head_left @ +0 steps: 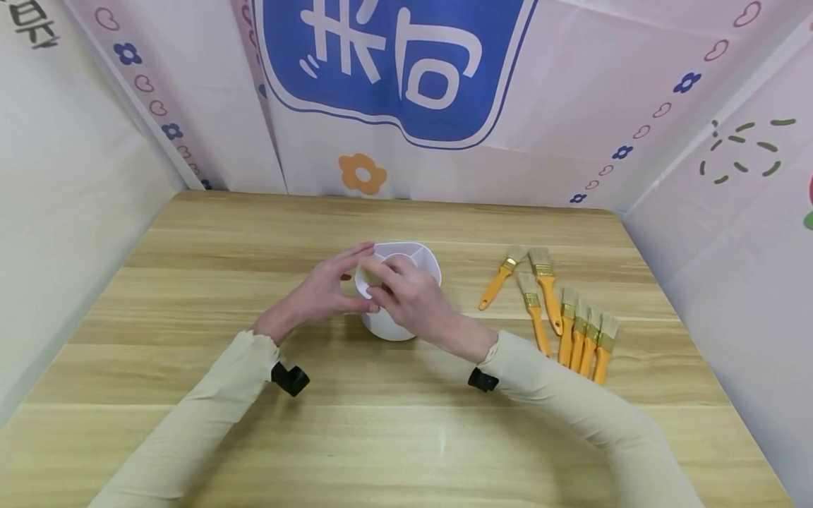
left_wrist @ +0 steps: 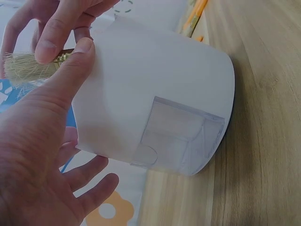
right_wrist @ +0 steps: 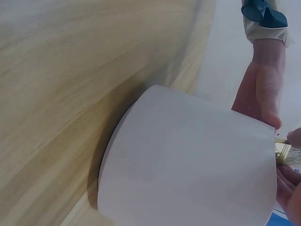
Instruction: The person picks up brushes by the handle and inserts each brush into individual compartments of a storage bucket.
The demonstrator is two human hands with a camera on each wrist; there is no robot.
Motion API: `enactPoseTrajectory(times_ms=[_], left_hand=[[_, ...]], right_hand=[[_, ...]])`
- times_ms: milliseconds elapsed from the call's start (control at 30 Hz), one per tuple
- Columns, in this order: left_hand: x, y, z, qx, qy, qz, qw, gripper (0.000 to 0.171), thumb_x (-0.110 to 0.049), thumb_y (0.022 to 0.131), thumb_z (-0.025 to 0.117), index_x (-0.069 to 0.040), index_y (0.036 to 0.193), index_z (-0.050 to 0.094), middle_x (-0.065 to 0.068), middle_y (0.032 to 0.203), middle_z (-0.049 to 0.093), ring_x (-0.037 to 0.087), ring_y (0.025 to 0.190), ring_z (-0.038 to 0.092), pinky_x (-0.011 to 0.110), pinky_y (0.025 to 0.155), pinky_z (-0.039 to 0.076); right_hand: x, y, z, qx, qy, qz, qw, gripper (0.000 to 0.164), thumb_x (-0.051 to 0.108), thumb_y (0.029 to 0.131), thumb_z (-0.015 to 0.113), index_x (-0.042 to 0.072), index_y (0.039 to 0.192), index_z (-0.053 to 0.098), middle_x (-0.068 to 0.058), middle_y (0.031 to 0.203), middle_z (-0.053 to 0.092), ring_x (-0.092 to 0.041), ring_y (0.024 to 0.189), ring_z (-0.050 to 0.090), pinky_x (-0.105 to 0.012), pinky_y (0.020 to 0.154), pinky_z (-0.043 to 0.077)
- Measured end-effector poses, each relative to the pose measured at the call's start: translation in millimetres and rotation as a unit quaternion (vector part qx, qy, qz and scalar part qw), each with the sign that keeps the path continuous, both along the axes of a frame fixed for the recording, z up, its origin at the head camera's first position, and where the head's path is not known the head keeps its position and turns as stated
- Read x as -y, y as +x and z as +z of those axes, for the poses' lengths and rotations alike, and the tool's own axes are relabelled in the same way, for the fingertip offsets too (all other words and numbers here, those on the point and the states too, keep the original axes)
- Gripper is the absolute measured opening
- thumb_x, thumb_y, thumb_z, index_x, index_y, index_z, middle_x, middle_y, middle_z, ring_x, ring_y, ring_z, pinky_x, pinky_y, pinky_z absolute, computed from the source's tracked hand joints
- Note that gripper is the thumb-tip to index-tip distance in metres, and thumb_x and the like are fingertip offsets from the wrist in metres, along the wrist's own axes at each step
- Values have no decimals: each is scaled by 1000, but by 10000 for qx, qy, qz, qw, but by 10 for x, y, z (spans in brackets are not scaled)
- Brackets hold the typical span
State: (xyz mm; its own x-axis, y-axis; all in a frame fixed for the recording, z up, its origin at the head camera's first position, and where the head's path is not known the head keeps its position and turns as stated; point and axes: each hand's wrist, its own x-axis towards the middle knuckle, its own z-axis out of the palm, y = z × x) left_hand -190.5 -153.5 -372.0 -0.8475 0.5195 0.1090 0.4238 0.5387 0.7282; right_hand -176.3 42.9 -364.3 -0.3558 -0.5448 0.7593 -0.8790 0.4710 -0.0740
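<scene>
A white holder [head_left: 389,326] with dividers inside its top stands mid-table. My right hand [head_left: 416,300] is over its rim and pinches a paintbrush [left_wrist: 35,67] with pale bristles and a gold ferrule. The bristles point up past the rim; the handle is hidden inside the holder. Around the rim's left side is my left hand [head_left: 317,291], its fingers spread and fairly straight. Its thumb lies at the rim close to the ferrule, as the left wrist view shows. A clear plastic pocket [left_wrist: 181,136] sits on the holder's outer wall.
On the wooden table [head_left: 317,437], right of the holder, lie several paintbrushes [head_left: 549,289] with orange handles. Four of them form a close row [head_left: 587,335] beside my right forearm. A printed cloth [head_left: 216,85] hangs behind the table, with pale cloth walls on both sides.
</scene>
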Motion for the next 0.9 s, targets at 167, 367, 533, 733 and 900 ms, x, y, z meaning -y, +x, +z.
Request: enactPoseTrajectory(times_ms=[167,367,533,733,900], left_hand=[[-17,3,6,21,-22,24,10000,87,-30,73,80,-12,145,34,3,157,21,31,141,28,54,101,43],[-25,-5,0,17,-163,94,9998,91,-36,73,79,-15,147,30,2,157,19,29,142,27,51,102,43],[-26,-11,2,46,-230,161,9996,95,-38,72,79,-13,148,27,2,158,18,28,142,27,50,103,43],[-28,-17,2,101,-251,192,9995,96,-38,71,79,-14,148,27,0,158,18,27,142,28,48,104,43],[-31,-19,6,134,-263,230,9993,96,-38,71,80,-14,148,28,0,158,19,27,142,27,48,103,43]], right_hand=[[-4,13,-10,36,23,-43,10000,43,14,81,71,5,121,57,-6,85,59,-12,71,55,-16,59,49],[-117,-10,7,478,-140,73,9987,51,14,81,72,2,127,53,-12,93,63,-16,76,60,-17,63,53],[-235,-45,42,1060,-349,150,9936,52,10,81,71,0,128,50,-15,93,60,-20,81,63,-18,64,56],[-332,-81,42,1253,-517,80,9907,49,7,82,70,-1,127,51,-16,88,59,-22,77,62,-22,62,57],[-423,-127,-5,1388,-640,-217,9880,48,6,82,70,0,126,52,-16,87,59,-22,76,61,-20,61,57]])
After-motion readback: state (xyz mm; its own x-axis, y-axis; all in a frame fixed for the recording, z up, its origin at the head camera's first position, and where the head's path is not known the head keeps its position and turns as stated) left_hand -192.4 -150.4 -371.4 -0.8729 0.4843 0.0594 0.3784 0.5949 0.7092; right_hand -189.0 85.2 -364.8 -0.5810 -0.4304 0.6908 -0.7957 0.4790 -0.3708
